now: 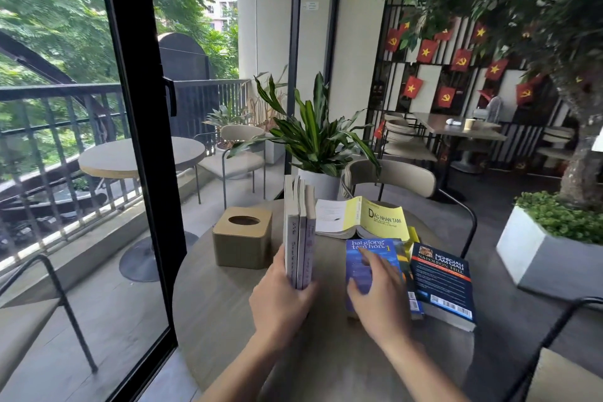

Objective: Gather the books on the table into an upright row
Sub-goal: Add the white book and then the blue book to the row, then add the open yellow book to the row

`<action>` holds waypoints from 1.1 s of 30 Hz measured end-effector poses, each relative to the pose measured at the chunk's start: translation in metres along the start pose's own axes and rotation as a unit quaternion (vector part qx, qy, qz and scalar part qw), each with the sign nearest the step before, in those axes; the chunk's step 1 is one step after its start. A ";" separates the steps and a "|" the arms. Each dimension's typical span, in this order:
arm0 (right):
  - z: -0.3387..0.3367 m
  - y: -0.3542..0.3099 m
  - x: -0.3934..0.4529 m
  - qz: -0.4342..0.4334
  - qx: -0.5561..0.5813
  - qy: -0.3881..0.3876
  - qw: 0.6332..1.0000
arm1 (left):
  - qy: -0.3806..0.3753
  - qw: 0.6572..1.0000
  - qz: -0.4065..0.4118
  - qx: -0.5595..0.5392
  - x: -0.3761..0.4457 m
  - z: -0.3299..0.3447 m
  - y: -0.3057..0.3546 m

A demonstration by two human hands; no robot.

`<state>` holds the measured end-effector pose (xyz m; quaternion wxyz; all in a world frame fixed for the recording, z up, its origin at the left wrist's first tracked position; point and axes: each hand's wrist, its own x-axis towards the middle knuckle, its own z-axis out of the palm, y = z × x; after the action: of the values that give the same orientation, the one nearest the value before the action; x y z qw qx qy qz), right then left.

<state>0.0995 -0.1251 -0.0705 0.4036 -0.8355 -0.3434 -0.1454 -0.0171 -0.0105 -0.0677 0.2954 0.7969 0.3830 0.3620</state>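
Observation:
Three pale books (299, 232) stand upright together on the round grey table (228, 320), spines toward me. My left hand (280, 300) grips their lower end and holds them up. My right hand (378, 297) lies with spread fingers on a blue book (365, 258) that is flat on the table; whether the fingers grip it I cannot tell. Right of it a dark blue book (442, 284) lies flat, with another book's edge (411, 284) showing between the two. Behind them a yellow book (365, 219) lies open, face down.
A tan tissue box (243, 238) stands left of the upright books. A potted plant (315, 140) and a grey chair (391, 176) are behind the table. A black door frame (143, 140) rises at left, a white planter (548, 254) at right.

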 end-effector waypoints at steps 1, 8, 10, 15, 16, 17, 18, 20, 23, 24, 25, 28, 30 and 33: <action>-0.011 0.005 0.007 0.016 -0.056 0.014 0.998 | 0.007 1.000 0.006 0.010 -0.002 0.003 -0.004; -0.043 0.032 0.035 0.225 -0.212 -0.153 0.939 | 0.044 0.998 0.028 0.039 -0.006 0.017 -0.016; -0.041 0.037 0.041 0.258 -0.189 -0.173 0.932 | 0.044 0.998 0.026 0.043 -0.006 0.018 -0.017; -0.046 0.033 0.056 0.276 -0.141 -0.212 0.927 | 0.037 0.998 0.015 0.046 -0.006 0.018 -0.018; -0.047 0.031 0.056 0.276 -0.108 -0.217 0.930 | 0.035 0.998 0.014 0.047 -0.006 0.017 -0.018; -0.048 0.029 0.055 0.275 -0.068 -0.216 0.934 | 0.033 0.998 0.013 0.049 -0.006 0.017 -0.018; -0.047 0.028 0.054 0.271 -0.030 -0.207 0.939 | 0.032 0.998 0.013 0.049 -0.006 0.017 -0.018; -0.043 0.025 0.051 0.257 0.022 -0.171 0.951 | 0.030 0.998 0.017 0.046 -0.006 0.017 -0.018; -0.037 0.008 0.044 0.176 0.097 -0.070 0.977 | 0.036 0.998 0.027 0.045 -0.006 0.018 -0.019; -0.037 0.000 0.041 0.133 0.124 -0.020 0.983 | 0.036 0.998 0.028 0.045 -0.006 0.017 -0.019; -0.037 -0.009 0.039 0.092 0.149 0.034 0.984 | 0.036 0.998 0.028 0.046 -0.007 0.017 -0.018; -0.030 -0.025 0.035 0.032 0.195 0.111 0.974 | 0.020 0.999 0.017 0.040 -0.008 0.012 -0.016; -0.015 -0.028 0.031 0.048 0.214 0.046 0.975 | 0.013 0.999 0.016 0.034 -0.008 0.009 -0.014; 0.010 -0.028 0.019 0.054 0.232 -0.059 0.970 | 0.004 0.999 0.033 0.016 -0.007 0.006 -0.016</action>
<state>0.0941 -0.0962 -0.0509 0.5727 -0.7437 -0.3448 0.0095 -0.0219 -0.0088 -0.0856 0.2689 0.8126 0.3631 0.3682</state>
